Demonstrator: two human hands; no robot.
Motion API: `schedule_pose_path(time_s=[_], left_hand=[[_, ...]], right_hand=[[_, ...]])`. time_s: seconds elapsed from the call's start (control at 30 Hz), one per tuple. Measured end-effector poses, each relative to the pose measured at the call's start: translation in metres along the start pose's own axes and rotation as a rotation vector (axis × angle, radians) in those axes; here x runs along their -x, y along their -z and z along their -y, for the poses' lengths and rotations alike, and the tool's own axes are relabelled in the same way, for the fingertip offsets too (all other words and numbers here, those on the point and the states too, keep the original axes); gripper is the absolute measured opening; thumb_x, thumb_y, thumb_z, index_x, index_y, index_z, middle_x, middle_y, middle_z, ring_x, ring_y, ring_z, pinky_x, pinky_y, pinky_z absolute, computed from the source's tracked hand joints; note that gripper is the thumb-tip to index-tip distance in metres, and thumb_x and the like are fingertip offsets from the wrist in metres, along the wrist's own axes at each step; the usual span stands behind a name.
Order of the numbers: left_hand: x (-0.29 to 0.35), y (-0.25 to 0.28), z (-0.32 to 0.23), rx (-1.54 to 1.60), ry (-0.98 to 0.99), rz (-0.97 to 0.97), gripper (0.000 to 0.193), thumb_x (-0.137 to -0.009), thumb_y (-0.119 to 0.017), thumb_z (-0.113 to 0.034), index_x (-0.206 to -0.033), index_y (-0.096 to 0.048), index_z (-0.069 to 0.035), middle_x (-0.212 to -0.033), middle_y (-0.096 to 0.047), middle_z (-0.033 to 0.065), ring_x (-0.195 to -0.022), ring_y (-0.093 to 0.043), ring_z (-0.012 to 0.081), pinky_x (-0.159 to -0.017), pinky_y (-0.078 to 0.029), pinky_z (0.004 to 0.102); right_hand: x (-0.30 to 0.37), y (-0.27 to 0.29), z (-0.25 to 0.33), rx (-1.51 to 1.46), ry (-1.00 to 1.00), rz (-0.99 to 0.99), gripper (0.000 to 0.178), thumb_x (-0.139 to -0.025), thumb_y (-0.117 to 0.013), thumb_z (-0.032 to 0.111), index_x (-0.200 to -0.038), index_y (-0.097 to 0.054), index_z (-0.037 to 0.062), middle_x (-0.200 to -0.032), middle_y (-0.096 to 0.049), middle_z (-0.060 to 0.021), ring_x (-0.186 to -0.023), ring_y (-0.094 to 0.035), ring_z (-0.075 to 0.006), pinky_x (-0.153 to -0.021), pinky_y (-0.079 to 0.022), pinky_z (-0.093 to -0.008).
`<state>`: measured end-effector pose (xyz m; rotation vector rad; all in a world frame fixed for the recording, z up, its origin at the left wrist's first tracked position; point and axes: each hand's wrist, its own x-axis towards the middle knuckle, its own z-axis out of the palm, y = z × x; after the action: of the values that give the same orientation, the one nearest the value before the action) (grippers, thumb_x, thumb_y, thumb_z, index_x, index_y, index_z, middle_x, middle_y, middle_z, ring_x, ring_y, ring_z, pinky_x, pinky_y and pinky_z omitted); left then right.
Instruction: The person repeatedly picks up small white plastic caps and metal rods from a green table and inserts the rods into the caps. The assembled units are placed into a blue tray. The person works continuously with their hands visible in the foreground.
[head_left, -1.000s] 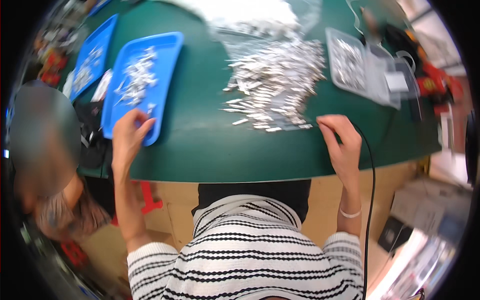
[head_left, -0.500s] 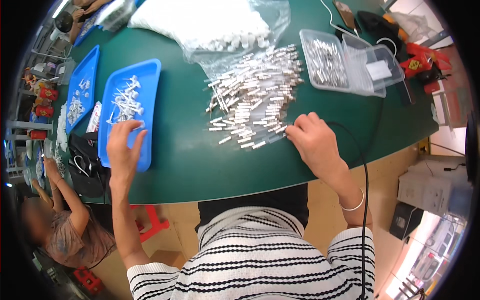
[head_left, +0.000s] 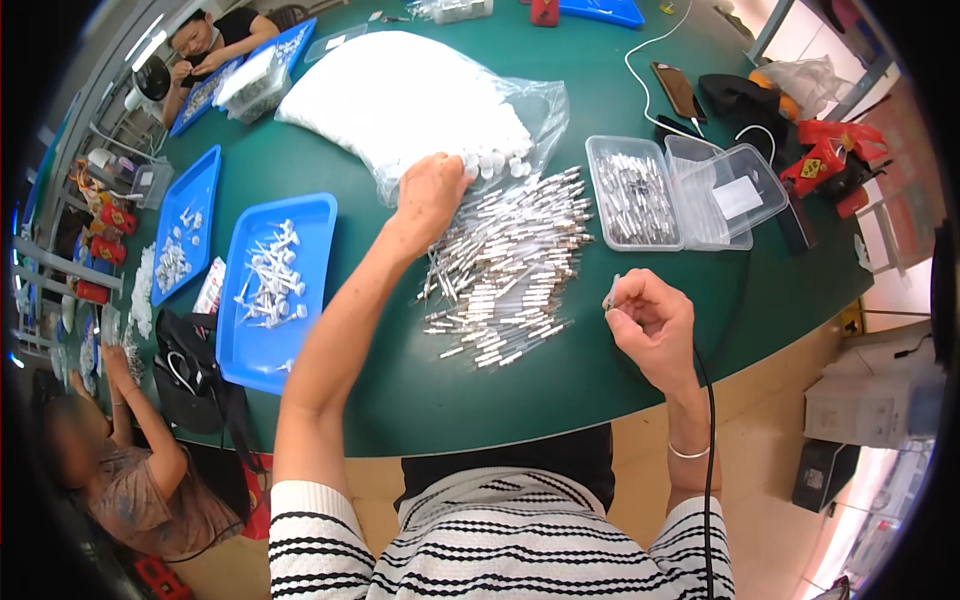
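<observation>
My left hand (head_left: 430, 198) reaches to the mouth of a clear plastic bag (head_left: 385, 95) full of small white caps. Its fingers are bent together beside the loose caps (head_left: 500, 158); whatever is between them is hidden. Below that hand lies a heap of thin clear tubes with silvery metal ends (head_left: 515, 265). To the right of the heap, my right hand (head_left: 660, 325) is closed in a pinch on a small thin tube (head_left: 612, 291), held above the green table. Only the tube's end shows past the fingertips.
A blue tray (head_left: 322, 300) at left holds white-capped pieces; a second blue tray (head_left: 205, 215) stands beyond it. A clear box of metal parts (head_left: 636, 195), a phone (head_left: 680, 92) and a black cable (head_left: 708, 440) are at right. Other people sit at left and far left.
My left hand has moved from the near blue tray up and right to the bag of caps. My right hand has turned and lifted away from the heap with a thin tube.
</observation>
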<state>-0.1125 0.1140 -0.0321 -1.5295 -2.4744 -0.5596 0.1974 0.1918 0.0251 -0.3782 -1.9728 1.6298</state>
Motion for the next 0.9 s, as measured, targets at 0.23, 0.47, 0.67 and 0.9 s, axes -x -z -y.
schedule_pose_path(time_s=[0.23,0.47,0.67,0.9], left_hand=[[0.010,0.001,0.001,0.013,0.029,-0.074,0.016,-0.079,-0.069,-0.016,-0.085,-0.065,-0.001,-0.086,-0.064,0.0179,-0.082,-0.064,0.0342,-0.072,-0.051,0.0433],[0.082,0.067,-0.043,0.948,0.290,0.008,0.012,-0.085,-0.067,-0.007,-0.095,-0.063,-0.001,-0.090,-0.064,0.0054,-0.081,-0.062,0.0119,-0.065,-0.051,0.0266],[0.133,0.066,-0.067,1.627,0.499,0.137,0.015,-0.086,-0.064,-0.002,-0.101,-0.062,0.000,-0.090,-0.061,0.0023,-0.080,-0.059,0.0075,-0.069,-0.053,0.0228],[0.138,0.060,-0.062,1.783,0.523,0.193,0.020,-0.085,-0.067,-0.004,-0.104,-0.062,0.001,-0.086,-0.061,0.0017,-0.073,-0.059,0.0073,-0.065,-0.052,0.0229]], right_hand=[[-0.028,-0.021,-0.013,-0.714,-0.188,0.054,0.001,-0.083,-0.049,0.004,-0.083,-0.050,0.0036,-0.066,-0.049,-0.0023,-0.047,-0.039,-0.0047,-0.039,-0.027,-0.0190],[-0.057,-0.040,-0.006,-0.768,-0.183,-0.015,0.006,-0.085,-0.049,0.009,-0.087,-0.051,0.0037,-0.066,-0.052,-0.0041,-0.047,-0.042,-0.0078,-0.040,-0.033,-0.0218],[-0.062,-0.085,-0.024,-0.595,-0.052,0.027,0.011,-0.084,-0.054,-0.002,-0.093,-0.056,0.0012,-0.075,-0.063,-0.0095,-0.061,-0.058,-0.0115,-0.058,-0.048,-0.0231],[-0.054,-0.095,-0.046,-0.479,0.062,0.121,0.008,-0.085,-0.054,-0.003,-0.092,-0.056,0.0004,-0.081,-0.060,-0.0051,-0.064,-0.055,-0.0077,-0.060,-0.046,-0.0218]])
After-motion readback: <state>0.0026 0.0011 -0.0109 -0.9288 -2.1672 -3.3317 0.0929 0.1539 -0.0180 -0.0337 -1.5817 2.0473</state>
